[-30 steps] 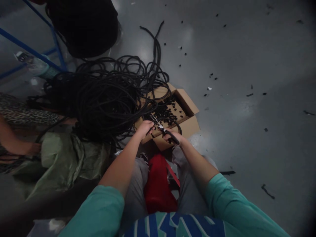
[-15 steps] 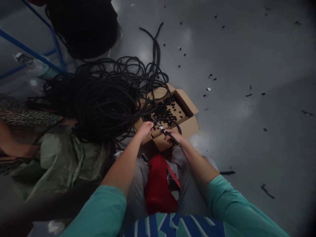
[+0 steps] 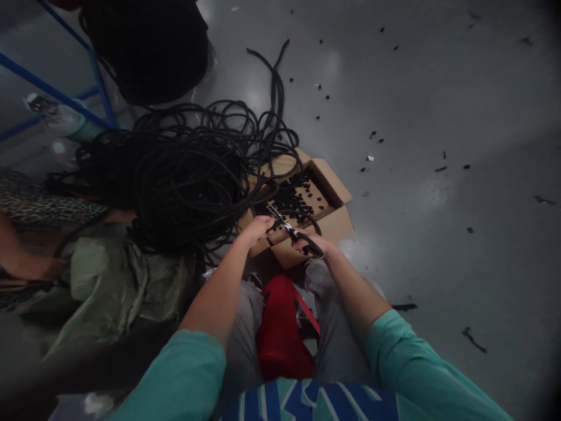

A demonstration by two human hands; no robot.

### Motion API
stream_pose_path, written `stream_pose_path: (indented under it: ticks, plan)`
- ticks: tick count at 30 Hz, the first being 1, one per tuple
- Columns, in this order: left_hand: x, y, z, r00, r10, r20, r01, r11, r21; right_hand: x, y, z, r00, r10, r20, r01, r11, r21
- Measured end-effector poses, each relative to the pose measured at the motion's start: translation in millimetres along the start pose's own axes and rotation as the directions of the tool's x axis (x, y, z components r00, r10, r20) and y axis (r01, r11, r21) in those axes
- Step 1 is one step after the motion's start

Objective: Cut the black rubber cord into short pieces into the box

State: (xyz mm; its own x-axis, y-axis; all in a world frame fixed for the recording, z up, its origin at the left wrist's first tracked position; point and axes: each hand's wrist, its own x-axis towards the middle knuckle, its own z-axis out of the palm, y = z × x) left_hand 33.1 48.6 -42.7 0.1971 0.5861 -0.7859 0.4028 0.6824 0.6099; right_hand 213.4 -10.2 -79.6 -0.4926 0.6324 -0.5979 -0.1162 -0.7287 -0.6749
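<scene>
My left hand (image 3: 258,228) pinches a short end of black cord (image 3: 276,224), which points toward the scissors. My right hand (image 3: 312,241) is closed around the black handles of the scissors (image 3: 286,225). Their metal blades are parted and lie right beside the cord end; whether they touch it I cannot tell. Both hands are over the near edge of an open cardboard box (image 3: 335,231). Many small black cut pieces (image 3: 293,202) lie inside it. A loop of cord curves across the box near my right hand.
Left of the box lies a large tangled heap of black cord (image 3: 188,175). Another person's hand (image 3: 44,268) is at far left, near a green sheet (image 3: 105,280). A blue metal frame (image 3: 100,88) and a dark bundle (image 3: 149,47) stand behind. Small black scraps dot the grey floor (image 3: 416,234).
The scissors have opened wider, their handles spreading apart. My left hand has shifted slightly left, and the black cord end now shows between its fingers and the blades.
</scene>
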Motion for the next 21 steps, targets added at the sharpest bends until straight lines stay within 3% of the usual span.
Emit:
stream_pose_path:
  ticks: [7, 14, 21]
  plan:
    - [-3.3, 4.8, -5.6, 1.000, -0.001, 0.008, 0.001, 1.000, 0.006, -2.4, -3.7, -1.3, 0.991, 0.133, 0.018, -0.134, 0.989, 0.069]
    - [-0.3, 1.8, -5.5, 0.999, 0.047, 0.014, -0.047, 0.998, 0.029, 0.7, -2.1, -1.5, 0.992, 0.124, -0.034, -0.121, 0.990, 0.073]
    - [3.4, -2.8, -7.8, 0.973, 0.229, 0.008, -0.218, 0.914, 0.341, 10.3, 1.2, 7.4, 0.968, 0.125, -0.217, -0.168, 0.967, -0.192]
